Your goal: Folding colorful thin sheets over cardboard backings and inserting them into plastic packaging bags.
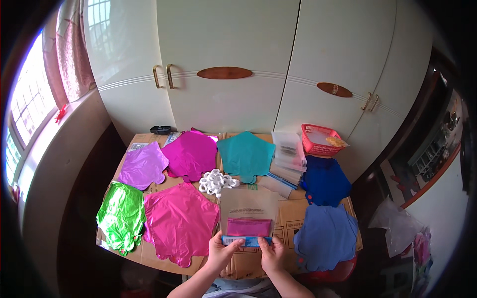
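Observation:
Near the front edge of the cardboard-covered table, my left hand (222, 252) and my right hand (273, 254) grip the two ends of a blue printed strip on a clear plastic bag (248, 202). My thumbs press on top of the strip; the fingers underneath are hidden. Inside the bag lies a folded piece of pink foil (249, 226). To the left of my hands is a stack of flat pink foil balloons (181, 223). On the right lies a pale blue foil stack (325, 236). Small white ribbon rolls (215, 183) are heaped just beyond the bag.
More flat foil stacks lie around the cardboard (285, 213): green (120, 213), lilac (142, 165), magenta (191, 155), teal (246, 155) and dark blue (325, 180). Clear bags (289, 149) sit beside a red basket (318, 145). A black tray (160, 130) rests at the back left.

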Action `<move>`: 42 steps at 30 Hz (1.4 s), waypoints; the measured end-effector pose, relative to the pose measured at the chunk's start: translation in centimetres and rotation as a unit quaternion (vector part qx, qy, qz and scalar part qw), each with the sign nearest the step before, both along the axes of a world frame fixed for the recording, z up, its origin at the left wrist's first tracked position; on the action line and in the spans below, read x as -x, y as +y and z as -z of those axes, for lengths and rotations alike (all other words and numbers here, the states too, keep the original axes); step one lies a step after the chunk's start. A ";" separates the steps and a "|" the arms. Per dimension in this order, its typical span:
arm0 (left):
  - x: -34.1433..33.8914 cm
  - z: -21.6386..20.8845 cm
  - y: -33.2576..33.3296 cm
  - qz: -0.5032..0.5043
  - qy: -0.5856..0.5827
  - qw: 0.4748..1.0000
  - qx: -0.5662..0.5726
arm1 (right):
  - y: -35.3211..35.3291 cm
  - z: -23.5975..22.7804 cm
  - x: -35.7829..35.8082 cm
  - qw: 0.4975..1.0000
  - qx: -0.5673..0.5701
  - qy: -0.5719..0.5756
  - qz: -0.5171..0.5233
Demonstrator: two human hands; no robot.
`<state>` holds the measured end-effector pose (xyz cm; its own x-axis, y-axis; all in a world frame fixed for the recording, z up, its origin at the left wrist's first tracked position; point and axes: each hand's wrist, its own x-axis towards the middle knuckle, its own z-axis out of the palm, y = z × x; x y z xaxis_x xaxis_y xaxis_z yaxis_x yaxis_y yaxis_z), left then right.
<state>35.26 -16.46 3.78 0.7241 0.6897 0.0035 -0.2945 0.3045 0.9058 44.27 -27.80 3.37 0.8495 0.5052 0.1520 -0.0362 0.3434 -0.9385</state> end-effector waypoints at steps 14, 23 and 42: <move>-0.4 0.2 -0.7 -0.062 -0.056 0.990 0.110 | -1.1 -0.4 -1.4 0.986 -0.025 0.005 -0.166; -0.3 0.7 -0.9 -0.020 -0.083 0.989 0.118 | -1.3 1.9 -1.9 0.991 -0.045 -0.041 -0.118; 0.1 1.3 -1.3 0.039 -0.117 0.970 0.211 | -1.5 2.3 -1.6 0.974 -0.111 0.150 -0.127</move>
